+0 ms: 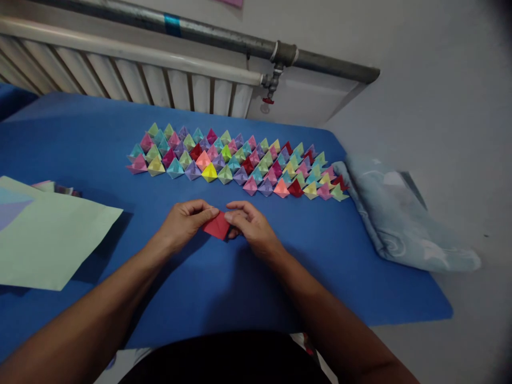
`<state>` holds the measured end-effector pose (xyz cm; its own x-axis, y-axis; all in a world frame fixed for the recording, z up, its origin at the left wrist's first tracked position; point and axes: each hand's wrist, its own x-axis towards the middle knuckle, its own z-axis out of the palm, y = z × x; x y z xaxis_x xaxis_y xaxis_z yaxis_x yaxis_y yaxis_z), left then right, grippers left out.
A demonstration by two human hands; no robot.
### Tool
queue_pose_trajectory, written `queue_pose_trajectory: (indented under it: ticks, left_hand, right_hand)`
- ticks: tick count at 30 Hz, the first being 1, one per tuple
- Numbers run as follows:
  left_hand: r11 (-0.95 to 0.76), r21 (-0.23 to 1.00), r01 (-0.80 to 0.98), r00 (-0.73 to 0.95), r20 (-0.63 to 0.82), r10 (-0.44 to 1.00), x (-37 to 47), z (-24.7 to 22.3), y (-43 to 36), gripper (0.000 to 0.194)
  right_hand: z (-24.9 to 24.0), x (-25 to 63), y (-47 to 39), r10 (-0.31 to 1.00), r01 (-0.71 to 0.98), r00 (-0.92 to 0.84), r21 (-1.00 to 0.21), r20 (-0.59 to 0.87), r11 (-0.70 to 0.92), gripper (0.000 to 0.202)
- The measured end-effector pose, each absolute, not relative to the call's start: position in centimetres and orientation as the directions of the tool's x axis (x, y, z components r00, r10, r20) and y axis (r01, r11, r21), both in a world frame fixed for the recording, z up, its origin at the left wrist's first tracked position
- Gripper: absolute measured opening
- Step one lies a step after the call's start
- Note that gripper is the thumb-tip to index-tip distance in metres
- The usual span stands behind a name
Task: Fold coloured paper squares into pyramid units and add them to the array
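Note:
A small folded piece of red paper (216,226) lies low over the blue mat (248,288) at the centre. My left hand (182,221) pinches its left corner with the fingertips. Its right side is pinched by my right hand (248,224), fingers curled over the fold. Behind the hands, several rows of small folded paper shapes (236,160) in pink, green, blue, purple, yellow and red stand packed together in a long band across the mat.
Large pale green paper sheets (48,240) lie at the left, with more coloured sheets (56,188) under them. A light blue folded cloth (404,218) rests off the mat's right edge. A white radiator (140,80) and a grey pipe (240,42) run along the back wall.

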<state>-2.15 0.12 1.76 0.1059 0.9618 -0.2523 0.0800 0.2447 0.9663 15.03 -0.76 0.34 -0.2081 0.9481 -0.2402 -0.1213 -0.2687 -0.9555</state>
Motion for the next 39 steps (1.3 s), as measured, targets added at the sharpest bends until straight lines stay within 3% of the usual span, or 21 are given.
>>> queue_pose_trajectory:
  ticks: [10, 15, 19, 23, 26, 34, 39]
  left_hand:
    - [0.274, 0.944, 0.181, 0.255, -0.314, 0.914, -2.3, 1.5, 0.0, 0.033]
    - [0.263, 0.953, 0.152, 0.225, -0.292, 0.93, -2.5, 1.3, 0.1, 0.026]
    - [0.138, 0.948, 0.286, 0.209, -0.203, 0.957, -2.5, 0.9, 0.3, 0.017]
    - [-0.052, 0.867, 0.496, 0.254, -0.087, 0.963, -2.7, 0.1, 0.5, 0.015]
    - [-0.152, 0.795, 0.587, 0.301, -0.04, 0.953, -2.8, -0.6, 0.9, 0.015]
    - [-0.391, 0.57, 0.722, 0.424, 0.082, 0.902, -2.7, -2.0, 1.5, 0.018]
    - [-0.415, 0.493, 0.765, 0.407, 0.131, 0.904, -2.6, -2.5, 1.5, 0.017]
  right_hand:
    - [-0.3, 15.4, -0.6, 0.96, 0.006, -0.224, -0.985, -0.168, -0.171, 0.021]
    - [-0.3, 15.3, -0.8, 0.956, 0.041, -0.248, -0.988, -0.157, -0.151, 0.018]
    - [-0.7, 15.4, -1.0, 0.969, 0.203, -0.233, -0.978, -0.086, -0.038, 0.01]
    - [-1.0, 15.5, -1.1, 0.961, 0.559, -0.274, -0.807, 0.036, 0.19, 0.008]
    - [-0.9, 15.5, -1.0, 0.948, 0.723, -0.318, -0.639, 0.028, 0.262, 0.009]
    - [-0.3, 15.4, -1.2, 0.932, 0.862, -0.361, -0.389, -0.024, 0.324, 0.019]
    - [-0.6, 15.6, -1.1, 0.88, 0.822, -0.475, -0.363, -0.008, 0.44, 0.023]
